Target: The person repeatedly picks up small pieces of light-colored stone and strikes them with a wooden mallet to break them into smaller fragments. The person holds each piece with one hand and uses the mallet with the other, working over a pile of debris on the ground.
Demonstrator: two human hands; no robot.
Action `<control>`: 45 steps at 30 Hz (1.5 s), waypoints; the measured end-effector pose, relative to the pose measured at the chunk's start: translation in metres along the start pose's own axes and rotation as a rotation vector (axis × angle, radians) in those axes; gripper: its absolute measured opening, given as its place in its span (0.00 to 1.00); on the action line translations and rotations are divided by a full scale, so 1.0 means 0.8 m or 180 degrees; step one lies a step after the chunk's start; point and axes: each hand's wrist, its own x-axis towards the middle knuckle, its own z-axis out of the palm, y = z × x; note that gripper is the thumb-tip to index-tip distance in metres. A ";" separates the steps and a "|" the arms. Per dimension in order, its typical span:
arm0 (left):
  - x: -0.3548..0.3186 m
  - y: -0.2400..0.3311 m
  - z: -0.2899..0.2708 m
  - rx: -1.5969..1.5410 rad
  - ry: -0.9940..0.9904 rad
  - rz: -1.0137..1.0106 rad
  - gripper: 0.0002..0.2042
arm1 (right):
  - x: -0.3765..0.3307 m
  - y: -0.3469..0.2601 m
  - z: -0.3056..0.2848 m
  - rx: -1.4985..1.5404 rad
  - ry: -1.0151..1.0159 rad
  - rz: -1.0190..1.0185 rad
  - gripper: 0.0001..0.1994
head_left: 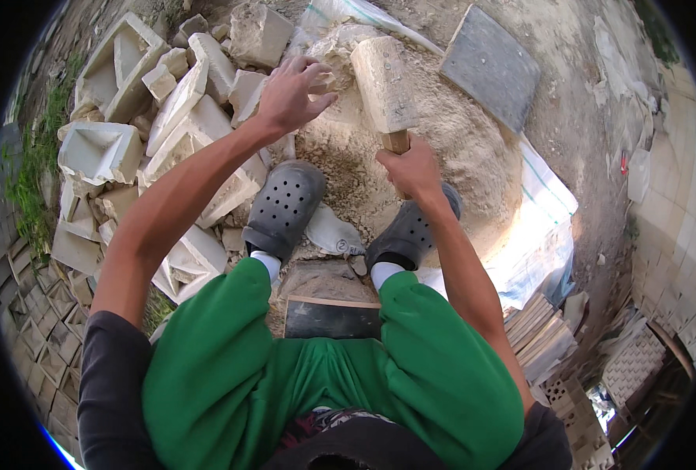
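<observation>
Right hand (413, 167) grips mallet (385, 84); pale scrap (326, 227) between clogs (285, 202) bears dark print (343, 246).

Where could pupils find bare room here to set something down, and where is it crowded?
The square gray slab has a mostly bare top, bordered at lower left by the powder heap. Open dirt lies right of the slab, above the white sheet's corner. Crowded: broken pale blocks fill the left, and the mallet covers part of the heap.
</observation>
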 end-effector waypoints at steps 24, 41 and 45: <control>-0.013 -0.020 -0.012 -0.0486 -0.0334 -0.0405 0.27 | -0.032 -0.098 -0.067 0.0366 0.0496 -0.0790 0.16; -0.012 -0.030 -0.016 -0.0366 -0.0327 -0.0254 0.26 | -0.026 -0.090 -0.068 0.0176 0.0481 -0.0605 0.19; -0.004 -0.022 -0.016 -0.0400 -0.0200 -0.0214 0.25 | 0.001 -0.066 -0.032 0.1049 0.0779 -0.1661 0.10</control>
